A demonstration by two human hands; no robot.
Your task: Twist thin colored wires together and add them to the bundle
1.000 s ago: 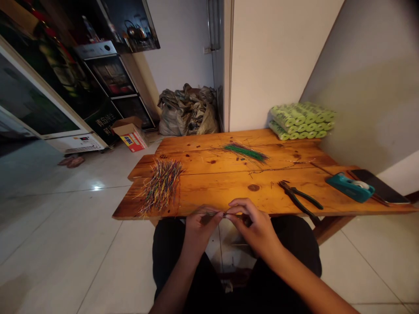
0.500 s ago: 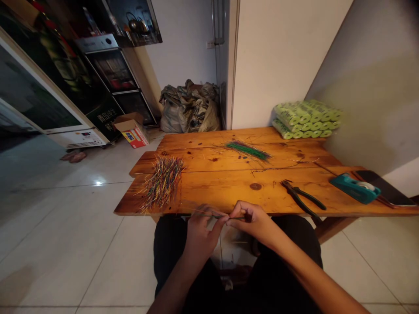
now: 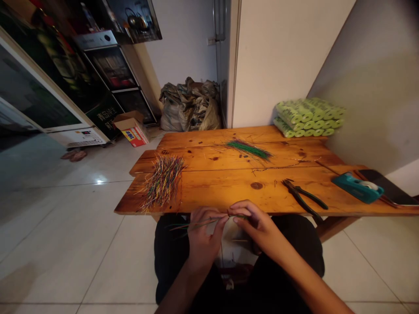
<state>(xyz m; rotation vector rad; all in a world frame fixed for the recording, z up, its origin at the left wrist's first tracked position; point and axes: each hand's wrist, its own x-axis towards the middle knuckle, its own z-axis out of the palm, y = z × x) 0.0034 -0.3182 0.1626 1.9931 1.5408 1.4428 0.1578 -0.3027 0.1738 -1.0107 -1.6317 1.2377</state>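
Thin green and orange wires (image 3: 179,226) trail leftward from my left hand (image 3: 203,233), whose thumb and forefinger pinch them at the table's front edge, above my lap. My right hand (image 3: 254,221) meets its fingertips there, curled around the wires' other end; a short green stretch shows between its thumb and fingers. The exact joint between the fingertips is too small to make out. Left of my hands, a pile of multicoloured wires (image 3: 163,181) lies on the wooden table (image 3: 212,183). Farther back rests a bundle of green wires (image 3: 250,149).
Black-handled pliers (image 3: 303,195) lie at the right, near a teal tape dispenser (image 3: 356,187) and a dark phone (image 3: 389,187). A twisted wire strand (image 3: 278,167) crosses the middle. Green-wrapped rolls (image 3: 309,117) stand at the back right. Beyond the table sit bags (image 3: 190,107) and a cardboard box (image 3: 132,128).
The wires' loose ends at the left now fan out lower, over my left leg. My right thumb and fingers have spread slightly. The view has shifted a little.
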